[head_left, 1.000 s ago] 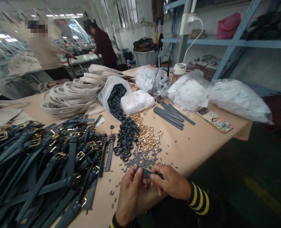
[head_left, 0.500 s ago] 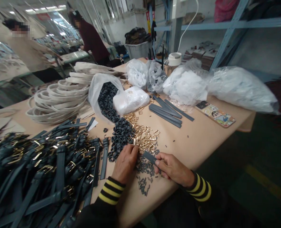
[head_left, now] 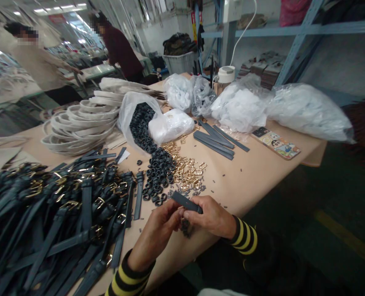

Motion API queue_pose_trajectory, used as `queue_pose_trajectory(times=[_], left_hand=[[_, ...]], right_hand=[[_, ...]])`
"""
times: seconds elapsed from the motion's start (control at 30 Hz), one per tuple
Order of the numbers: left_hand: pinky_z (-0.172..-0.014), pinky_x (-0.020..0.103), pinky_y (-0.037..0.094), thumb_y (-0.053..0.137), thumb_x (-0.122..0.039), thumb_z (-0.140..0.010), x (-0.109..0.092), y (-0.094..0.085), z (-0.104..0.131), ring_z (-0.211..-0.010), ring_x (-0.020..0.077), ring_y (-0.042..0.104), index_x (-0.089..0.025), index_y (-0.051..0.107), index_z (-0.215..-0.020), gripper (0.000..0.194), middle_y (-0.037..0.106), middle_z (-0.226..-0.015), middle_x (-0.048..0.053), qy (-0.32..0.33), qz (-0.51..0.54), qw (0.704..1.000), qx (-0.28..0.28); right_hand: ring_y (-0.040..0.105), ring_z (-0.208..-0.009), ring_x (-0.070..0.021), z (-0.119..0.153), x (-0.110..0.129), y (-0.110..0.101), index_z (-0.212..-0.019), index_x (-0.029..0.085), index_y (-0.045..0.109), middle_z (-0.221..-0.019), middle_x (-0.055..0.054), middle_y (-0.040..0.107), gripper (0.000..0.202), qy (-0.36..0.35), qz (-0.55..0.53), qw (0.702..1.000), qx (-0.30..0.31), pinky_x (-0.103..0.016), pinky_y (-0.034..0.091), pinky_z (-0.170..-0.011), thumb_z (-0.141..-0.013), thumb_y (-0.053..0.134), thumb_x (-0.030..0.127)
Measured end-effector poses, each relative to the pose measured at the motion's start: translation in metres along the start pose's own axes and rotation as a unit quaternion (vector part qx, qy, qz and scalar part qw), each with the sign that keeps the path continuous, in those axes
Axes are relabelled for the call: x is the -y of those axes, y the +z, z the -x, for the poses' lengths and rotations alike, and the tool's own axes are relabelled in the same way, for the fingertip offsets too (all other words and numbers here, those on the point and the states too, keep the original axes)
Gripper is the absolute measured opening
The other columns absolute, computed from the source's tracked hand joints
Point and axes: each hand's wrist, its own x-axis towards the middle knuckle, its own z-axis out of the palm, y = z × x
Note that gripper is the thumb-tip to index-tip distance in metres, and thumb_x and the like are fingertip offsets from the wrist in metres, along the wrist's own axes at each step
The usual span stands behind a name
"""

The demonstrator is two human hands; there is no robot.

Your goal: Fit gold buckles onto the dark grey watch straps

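A short dark grey strap (head_left: 185, 202) is gripped by my right hand (head_left: 213, 217), its free end angled up to the left. My left hand (head_left: 159, 230) is closed, with thumb and fingertips meeting the right fingers under the strap; what it pinches is hidden. Just beyond my hands lie loose gold buckles (head_left: 188, 172) and a heap of dark strap loops (head_left: 160, 168). Small dark grey pieces (head_left: 185, 228) are scattered around and partly beneath my hands. A large pile of dark straps with gold buckles (head_left: 55, 222) fills the table on the left.
A plastic bag of loops (head_left: 125, 119) lies open behind the heap, near coiled pale straps (head_left: 77, 127). Flat grey strips (head_left: 215, 144), a phone (head_left: 277, 144) and stuffed clear bags (head_left: 240, 109) rest farther back. Two people work beyond the table (head_left: 247, 172).
My left hand has come back from beside the buckles and small pieces to meet the strap. My right hand has shifted left with the strap. The view has moved slightly.
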Motion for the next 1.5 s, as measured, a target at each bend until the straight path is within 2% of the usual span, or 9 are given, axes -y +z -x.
queue_pose_trajectory(times=[0.23, 0.43, 0.57, 0.77, 0.97, 1.07, 1.17, 1.3, 1.5], left_hand=[[-0.051, 0.021, 0.045, 0.064, -0.028, -0.069, 0.018, 0.029, 0.019, -0.052, 0.0104, 0.055, -0.016, 0.053, -0.08, 0.02, 0.059, -0.06, -0.002, -0.016, 0.17, 0.973, -0.156], [-0.051, 0.021, 0.046, 0.066, -0.028, -0.066, 0.011, 0.028, 0.032, -0.051, 0.0096, 0.054, -0.013, 0.059, -0.075, 0.019, 0.06, -0.057, -0.001, -0.029, 0.176, 0.965, -0.195], [-0.049, 0.02, 0.045, 0.067, -0.028, -0.065, 0.006, 0.018, 0.035, -0.05, 0.0095, 0.053, -0.013, 0.063, -0.076, 0.02, 0.06, -0.058, -0.001, -0.029, 0.133, 0.973, -0.184], [-0.051, 0.023, 0.046, 0.067, -0.029, -0.066, 0.01, 0.023, 0.036, -0.052, 0.0108, 0.054, -0.014, 0.064, -0.08, 0.022, 0.062, -0.061, 0.001, -0.04, 0.153, 0.977, -0.146], [-0.061, 0.022, 0.048, 0.064, -0.023, -0.069, 0.018, 0.023, 0.034, -0.065, 0.0127, 0.057, -0.017, 0.063, -0.074, 0.009, 0.06, -0.073, 0.002, 0.047, 0.097, 0.985, -0.131], [-0.057, 0.021, 0.046, 0.063, -0.026, -0.069, 0.023, 0.024, 0.033, -0.061, 0.0113, 0.056, -0.017, 0.064, -0.078, 0.013, 0.06, -0.076, 0.002, 0.039, 0.049, 0.983, -0.171], [-0.044, 0.018, 0.04, 0.059, -0.031, -0.074, 0.028, 0.027, 0.035, -0.044, 0.0079, 0.048, -0.018, 0.062, -0.087, 0.019, 0.056, -0.058, -0.002, -0.007, 0.031, 0.985, -0.168], [-0.041, 0.017, 0.037, 0.056, -0.033, -0.077, 0.028, 0.029, 0.039, -0.041, 0.0072, 0.046, -0.018, 0.058, -0.088, 0.019, 0.05, -0.049, -0.005, -0.031, 0.072, 0.986, -0.149], [-0.05, 0.021, 0.045, 0.056, -0.033, -0.076, 0.02, 0.026, 0.039, -0.059, 0.0108, 0.054, -0.015, 0.058, -0.086, 0.021, 0.059, -0.072, 0.002, -0.034, 0.197, 0.971, -0.132]], right_hand=[[0.047, -0.049, -0.0072, 0.013, -0.001, 0.02, -0.07, 0.015, 0.051, -0.055, 0.003, 0.052, 0.013, 0.033, -0.029, 0.998, -0.055, -0.018, 0.039, -0.05, -0.079, 0.05, 0.024], [0.056, -0.068, -0.0122, 0.02, -0.003, 0.022, -0.091, 0.013, 0.052, -0.076, -0.002, 0.06, 0.019, 0.017, -0.028, 0.998, -0.062, -0.022, 0.044, -0.063, -0.076, 0.057, 0.024], [0.054, -0.073, -0.0125, 0.021, -0.004, 0.017, -0.097, 0.014, 0.055, -0.082, -0.002, 0.06, 0.023, -0.017, -0.035, 0.999, -0.011, -0.023, 0.043, -0.067, -0.077, 0.056, 0.026], [0.039, -0.043, -0.004, 0.023, -0.004, 0.016, -0.081, 0.013, 0.055, -0.06, 0.003, 0.053, 0.021, 0.039, -0.115, 0.992, 0.038, -0.015, 0.031, -0.041, -0.078, 0.055, 0.034], [0.032, -0.035, -0.0018, 0.022, -0.006, 0.013, -0.074, 0.013, 0.052, -0.057, 0.004, 0.053, 0.025, 0.079, -0.213, 0.971, 0.079, -0.015, 0.022, -0.034, -0.076, 0.056, 0.038], [0.034, -0.036, -0.0027, 0.021, -0.006, 0.013, -0.073, 0.014, 0.05, -0.057, 0.003, 0.054, 0.019, 0.07, -0.156, 0.984, 0.044, -0.015, 0.025, -0.035, -0.078, 0.052, 0.033], [0.045, -0.044, -0.0067, 0.021, -0.004, 0.016, -0.07, 0.016, 0.049, -0.057, 0.002, 0.056, 0.012, 0.044, 0.0, 0.998, -0.036, -0.018, 0.035, -0.046, -0.079, 0.049, 0.024], [0.052, -0.054, -0.012, 0.023, -0.001, 0.022, -0.068, 0.018, 0.047, -0.057, 0.002, 0.055, 0.009, 0.007, 0.202, 0.972, -0.119, -0.022, 0.034, -0.054, -0.077, 0.049, 0.021], [0.056, -0.062, -0.0148, 0.027, -0.006, 0.03, -0.075, 0.018, 0.049, -0.065, -0.001, 0.056, 0.006, -0.054, 0.3, 0.946, -0.111, -0.023, 0.034, -0.056, -0.079, 0.046, 0.016]])
